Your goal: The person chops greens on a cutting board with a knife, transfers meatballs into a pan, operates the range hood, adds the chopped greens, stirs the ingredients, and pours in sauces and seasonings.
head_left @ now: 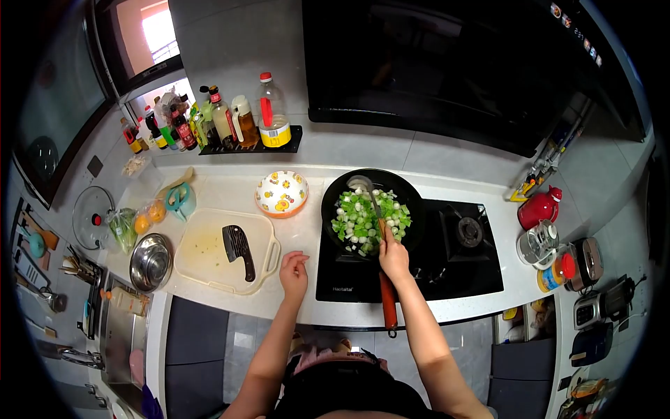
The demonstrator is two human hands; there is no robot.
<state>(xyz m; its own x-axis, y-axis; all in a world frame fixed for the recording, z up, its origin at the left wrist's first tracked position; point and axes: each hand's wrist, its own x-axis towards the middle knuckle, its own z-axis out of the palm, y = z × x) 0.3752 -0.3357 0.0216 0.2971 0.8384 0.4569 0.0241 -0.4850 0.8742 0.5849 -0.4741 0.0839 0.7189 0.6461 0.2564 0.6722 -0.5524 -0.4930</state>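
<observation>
My right hand (394, 260) is wrapped round the wooden handle of a metal ladle (361, 182), whose head rests at the upper left inside a black wok (412, 195). Chopped green and white vegetables (363, 216) lie in the wok, which sits on the left burner. The wok's red-brown handle (388, 300) points toward me below that hand. My left hand (294, 269) hangs over the counter's front part with fingers loosely curled and apart, nothing in it. To its left, a cleaver (239, 251) lies on a cream cutting board (199, 269).
A patterned bowl (281, 194) stands left of the wok. A steel bowl (151, 262) sits at the left. Bottles stand on a wall shelf (251, 147). The black stove (447, 279) has a second burner (468, 232). A red kettle (539, 209) is at the right.
</observation>
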